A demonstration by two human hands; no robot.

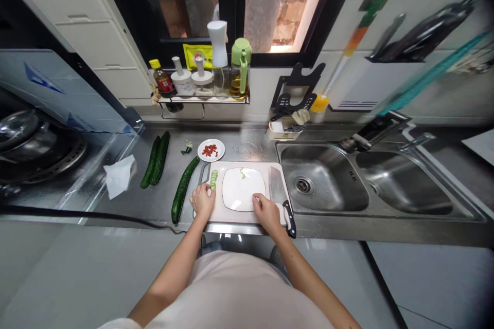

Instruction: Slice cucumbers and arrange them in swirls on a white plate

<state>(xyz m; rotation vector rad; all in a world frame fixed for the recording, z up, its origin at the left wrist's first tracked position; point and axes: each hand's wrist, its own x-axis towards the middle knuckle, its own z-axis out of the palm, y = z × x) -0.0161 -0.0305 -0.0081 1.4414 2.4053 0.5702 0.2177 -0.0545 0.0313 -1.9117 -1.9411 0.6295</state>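
A square white plate point(243, 199) lies on the pale cutting board point(222, 217), with a few thin cucumber pieces point(243, 173) near its far edge. To its left runs a short row of cucumber slices point(213, 179). My left hand point(203, 201) is closed at the near end of that row, fingertips on the slices. Over the plate's right rim, my right hand point(268, 213) has its fingers pinched together; what they hold, if anything, is hidden. A kitchen knife point(276, 185) with a black handle rests along the board's right side, partly behind my right hand.
One whole cucumber point(184, 190) lies left of the board, and two more cucumbers point(158, 162) lie farther left. Behind the board stand a small plate point(211, 158) of chopped red pieces and some cucumber scraps point(187, 147). A double sink point(324, 185) is at right.
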